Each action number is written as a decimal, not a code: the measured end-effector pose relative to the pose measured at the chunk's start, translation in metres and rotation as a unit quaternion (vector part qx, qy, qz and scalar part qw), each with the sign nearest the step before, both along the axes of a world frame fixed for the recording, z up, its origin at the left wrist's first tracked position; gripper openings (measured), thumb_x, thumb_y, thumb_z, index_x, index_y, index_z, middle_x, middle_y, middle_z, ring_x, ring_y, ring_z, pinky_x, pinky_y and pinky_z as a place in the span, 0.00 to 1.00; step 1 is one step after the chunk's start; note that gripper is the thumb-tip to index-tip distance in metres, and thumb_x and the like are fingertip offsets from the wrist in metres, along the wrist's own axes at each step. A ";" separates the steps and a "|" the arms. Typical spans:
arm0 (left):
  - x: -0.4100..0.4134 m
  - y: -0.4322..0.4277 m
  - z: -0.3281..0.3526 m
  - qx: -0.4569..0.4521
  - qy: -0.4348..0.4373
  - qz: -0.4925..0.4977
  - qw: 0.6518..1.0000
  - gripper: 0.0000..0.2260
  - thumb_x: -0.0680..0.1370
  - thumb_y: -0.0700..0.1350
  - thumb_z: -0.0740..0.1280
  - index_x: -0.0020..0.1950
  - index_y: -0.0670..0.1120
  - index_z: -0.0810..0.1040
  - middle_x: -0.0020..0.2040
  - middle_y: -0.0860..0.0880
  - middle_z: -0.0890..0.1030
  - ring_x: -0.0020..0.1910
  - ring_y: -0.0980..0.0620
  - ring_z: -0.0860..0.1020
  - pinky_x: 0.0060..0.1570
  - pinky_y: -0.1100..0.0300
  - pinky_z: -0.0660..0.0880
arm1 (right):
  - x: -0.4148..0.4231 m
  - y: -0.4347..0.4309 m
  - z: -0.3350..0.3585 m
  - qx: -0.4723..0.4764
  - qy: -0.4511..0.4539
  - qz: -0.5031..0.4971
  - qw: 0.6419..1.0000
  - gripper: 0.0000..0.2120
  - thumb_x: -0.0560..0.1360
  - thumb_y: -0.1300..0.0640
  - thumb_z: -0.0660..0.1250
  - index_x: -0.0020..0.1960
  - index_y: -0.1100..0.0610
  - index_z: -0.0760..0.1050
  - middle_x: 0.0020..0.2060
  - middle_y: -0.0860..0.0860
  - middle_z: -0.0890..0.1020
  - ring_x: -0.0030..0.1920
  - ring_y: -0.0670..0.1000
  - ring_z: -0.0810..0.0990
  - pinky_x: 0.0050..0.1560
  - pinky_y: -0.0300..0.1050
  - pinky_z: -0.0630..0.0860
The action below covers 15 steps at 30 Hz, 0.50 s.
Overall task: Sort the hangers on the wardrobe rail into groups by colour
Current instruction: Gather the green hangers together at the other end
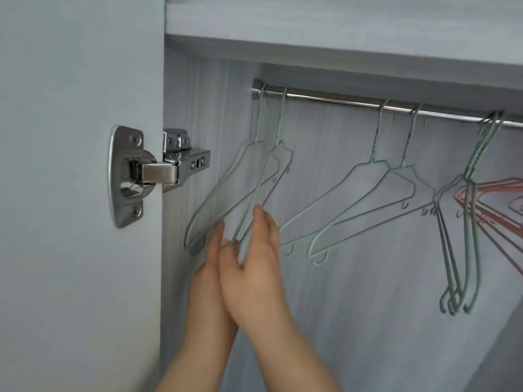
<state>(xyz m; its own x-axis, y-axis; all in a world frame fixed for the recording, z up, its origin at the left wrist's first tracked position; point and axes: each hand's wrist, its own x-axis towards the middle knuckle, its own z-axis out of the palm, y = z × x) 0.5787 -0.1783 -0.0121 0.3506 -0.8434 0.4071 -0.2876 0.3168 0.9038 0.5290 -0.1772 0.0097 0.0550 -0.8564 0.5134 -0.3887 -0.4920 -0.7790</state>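
Observation:
A chrome wardrobe rail [339,99] carries pale green wire hangers. Two hang at its left end [249,171], two in the middle [376,193], and a tight bunch further right [468,222]. Pink hangers [498,190] show at the far right edge, partly cut off. My right hand [254,270] has the lower end of the second green hanger from the left between thumb and fingers. My left hand [210,267] is flat beside it with straight fingers, against the lower bars of the two left hangers.
The wardrobe side panel with a metal door hinge [147,174] stands close on the left, next to the leftmost hanger. A shelf [339,32] runs just above the rail. The rail has bare stretches between the hanger groups.

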 end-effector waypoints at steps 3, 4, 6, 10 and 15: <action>-0.004 0.017 -0.005 -0.042 0.063 -0.022 0.997 0.17 0.76 0.52 0.58 0.66 0.58 0.65 0.57 0.58 0.75 0.57 0.57 0.73 0.50 0.75 0.70 | -0.015 0.026 -0.011 -0.099 0.001 -0.006 0.995 0.26 0.73 0.48 0.54 0.68 0.38 0.48 0.70 0.34 0.48 0.72 0.33 0.47 0.59 0.13 0.45; -0.005 0.021 -0.010 -0.073 0.050 -0.006 0.996 0.20 0.74 0.54 0.58 0.65 0.59 0.65 0.62 0.58 0.72 0.61 0.58 0.71 0.57 0.64 0.71 | -0.020 0.028 -0.011 -0.124 0.008 -0.011 0.992 0.27 0.72 0.47 0.53 0.68 0.38 0.48 0.70 0.33 0.47 0.71 0.32 0.47 0.60 0.15 0.46; -0.005 0.025 -0.015 -0.129 -0.012 0.061 0.990 0.21 0.71 0.53 0.60 0.64 0.61 0.65 0.62 0.59 0.71 0.61 0.58 0.70 0.61 0.54 0.70 | -0.030 0.026 -0.008 -0.146 0.025 -0.022 0.989 0.28 0.72 0.47 0.52 0.70 0.40 0.46 0.71 0.35 0.44 0.72 0.32 0.46 0.64 0.17 0.45; -0.011 0.030 -0.015 -0.258 -0.104 0.144 0.950 0.16 0.72 0.49 0.62 0.60 0.53 0.72 0.50 0.57 0.77 0.46 0.60 0.73 0.46 0.68 0.70 | -0.044 0.027 0.006 -0.138 0.034 -0.018 0.990 0.29 0.73 0.46 0.52 0.70 0.38 0.42 0.74 0.38 0.44 0.72 0.31 0.42 0.65 0.18 0.42; -0.033 0.039 0.010 -0.262 -0.063 0.045 0.962 0.15 0.73 0.50 0.62 0.60 0.58 0.74 0.53 0.63 0.77 0.49 0.66 0.75 0.47 0.80 0.67 | -0.056 0.044 0.001 -0.097 -0.033 -0.018 0.995 0.28 0.72 0.43 0.52 0.70 0.35 0.47 0.73 0.32 0.49 0.71 0.29 0.46 0.66 0.19 0.46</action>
<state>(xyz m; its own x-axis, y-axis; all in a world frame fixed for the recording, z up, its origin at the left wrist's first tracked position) 0.5462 -0.1392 -0.0022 0.3330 -0.4802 0.8115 -0.4313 0.6878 0.5839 0.4734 -0.1336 0.0110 -0.0137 -0.7413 0.6711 -0.3608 -0.6222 -0.6947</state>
